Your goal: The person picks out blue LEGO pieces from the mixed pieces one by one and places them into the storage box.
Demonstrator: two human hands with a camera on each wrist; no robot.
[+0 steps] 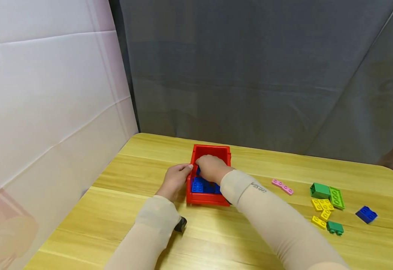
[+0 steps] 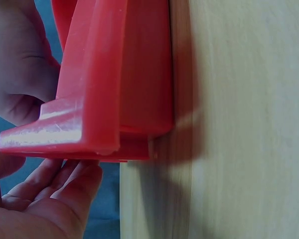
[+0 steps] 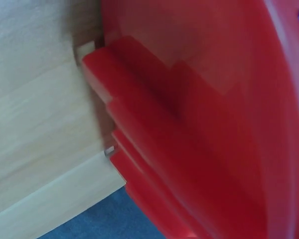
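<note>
A red plastic bin stands on the wooden table with several blue building bricks inside. My left hand grips the bin's left wall, thumb at the rim and fingers against the outside, as the left wrist view also shows. Down inside the bin is my right hand, its fingers bent downward near the left inner wall. A bit of blue shows beside those fingertips; whether they hold a brick is hidden. Only the bin's outer wall and a speck of blue appear in the right wrist view.
Right of the bin lie a pink strip, a dark green brick, a light green piece, several yellow bricks, a green brick and a blue brick. A grey curtain hangs behind the table.
</note>
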